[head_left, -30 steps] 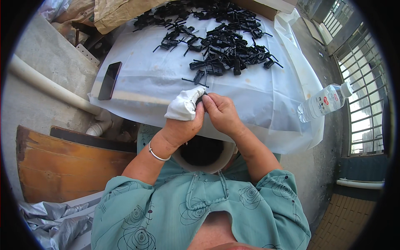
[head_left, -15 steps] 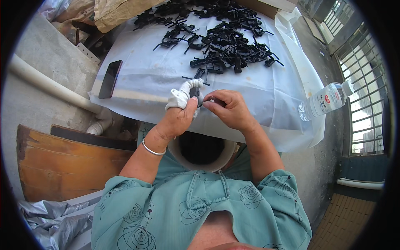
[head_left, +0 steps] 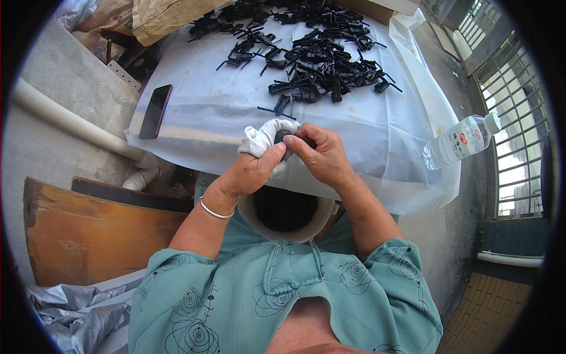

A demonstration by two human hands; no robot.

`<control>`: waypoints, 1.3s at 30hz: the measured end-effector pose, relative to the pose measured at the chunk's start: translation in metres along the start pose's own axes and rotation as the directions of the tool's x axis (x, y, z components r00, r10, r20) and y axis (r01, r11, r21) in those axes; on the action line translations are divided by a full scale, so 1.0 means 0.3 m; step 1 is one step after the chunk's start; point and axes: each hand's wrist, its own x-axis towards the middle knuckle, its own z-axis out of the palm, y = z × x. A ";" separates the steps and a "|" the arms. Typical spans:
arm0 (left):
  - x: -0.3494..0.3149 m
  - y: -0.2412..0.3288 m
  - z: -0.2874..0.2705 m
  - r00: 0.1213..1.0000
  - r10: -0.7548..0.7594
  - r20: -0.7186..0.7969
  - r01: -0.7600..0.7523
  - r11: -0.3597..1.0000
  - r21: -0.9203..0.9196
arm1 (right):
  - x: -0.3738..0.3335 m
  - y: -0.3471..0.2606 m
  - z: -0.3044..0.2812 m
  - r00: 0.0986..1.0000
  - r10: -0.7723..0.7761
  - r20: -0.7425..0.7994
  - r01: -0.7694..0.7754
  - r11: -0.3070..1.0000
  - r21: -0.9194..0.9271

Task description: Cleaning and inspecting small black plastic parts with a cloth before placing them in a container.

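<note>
My left hand has a white cloth glove over its fingers, with the thumb bare. It is closed on a small black plastic part. My bare right hand meets it from the right, thumb and fingers pinched together over the part's end. Something dark brownish shows in the right fingers; its kind is hidden. Just beyond the hands, a single black part with thin prongs lies on the white plastic sheet. Farther back is a spread pile of similar black parts.
Below my hands, between my knees, stands a pale bucket with dark contents. A phone lies at the table's left edge. A clear water bottle is at the right edge. Cardboard and brown paper lie at the back.
My right hand has turned and shifted slightly, bringing its fingers over the end of the black part, against the gloved fingers. The left hand has moved a little to the right.
</note>
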 end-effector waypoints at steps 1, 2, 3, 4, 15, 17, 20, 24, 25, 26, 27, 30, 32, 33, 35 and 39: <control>0.002 -0.009 0.001 1.000 0.000 -0.002 0.000 1.000 0.002 | -0.002 -0.008 -0.003 0.999 -0.016 0.032 0.019 0.996 -0.091; 0.004 -0.027 0.004 0.996 0.075 -0.056 -0.069 0.993 0.096 | -0.002 -0.014 -0.006 0.997 -0.030 0.065 0.041 0.983 -0.180; 0.006 -0.040 0.009 0.983 0.152 -0.099 -0.131 0.973 0.190 | -0.002 -0.019 -0.012 0.998 -0.028 0.064 0.039 0.983 -0.180; 0.004 -0.044 0.013 0.984 0.150 -0.099 -0.129 0.973 0.189 | 0.000 -0.024 -0.018 0.994 -0.042 0.100 0.065 0.969 -0.237; -0.022 -0.081 0.030 0.909 0.349 -0.226 -0.144 0.774 0.617 | -0.001 0.012 0.046 0.978 -0.154 0.142 0.196 0.909 -0.369; -0.048 -0.032 0.019 0.959 0.202 -0.199 -0.051 0.814 0.579 | 0.009 0.023 0.026 0.961 0.054 0.270 -0.001 0.981 -0.192; -0.061 0.016 -0.034 0.973 0.216 -0.078 -0.088 0.662 0.744 | 0.041 -0.010 -0.029 0.982 -0.007 0.187 0.106 0.845 -0.525; -0.028 0.032 -0.052 0.944 0.329 -0.029 -0.154 0.517 0.842 | 0.097 0.073 -0.025 0.974 -0.224 -0.021 0.096 0.500 -0.860; -0.010 0.022 -0.059 0.936 0.345 -0.071 -0.136 0.541 0.830 | 0.095 0.085 -0.023 0.974 -0.225 -0.022 0.096 0.500 -0.861; 0.014 -0.007 -0.069 0.928 0.364 -0.074 -0.124 0.491 0.862 | 0.089 0.100 -0.022 0.962 -0.272 0.036 0.166 0.473 -0.865; 0.043 -0.027 -0.071 0.927 0.366 -0.079 -0.120 0.490 0.864 | 0.091 0.109 -0.018 0.942 -0.318 0.102 0.244 0.445 -0.861; 0.099 -0.053 -0.060 0.889 0.383 -0.250 0.010 0.530 0.848 | 0.049 0.043 -0.015 0.899 -0.364 0.244 0.373 0.344 -0.862; 0.111 -0.082 -0.076 0.921 0.303 -0.246 0.016 0.601 0.799 | 0.040 0.037 -0.016 0.860 -0.439 0.260 0.440 0.380 -0.814; 0.116 -0.081 -0.075 0.949 0.218 -0.228 0.027 0.664 0.747 | 0.035 0.033 -0.014 0.818 -0.512 0.261 0.501 0.412 -0.762; 0.096 -0.067 -0.051 0.963 0.090 -0.254 0.055 0.857 0.512 | 0.027 0.000 -0.005 0.896 -0.438 0.077 0.378 0.658 -0.652; 0.071 -0.032 0.005 0.985 -0.008 -0.170 0.018 0.998 0.058 | 0.030 0.027 -0.008 0.972 -0.161 -0.171 0.119 0.965 -0.232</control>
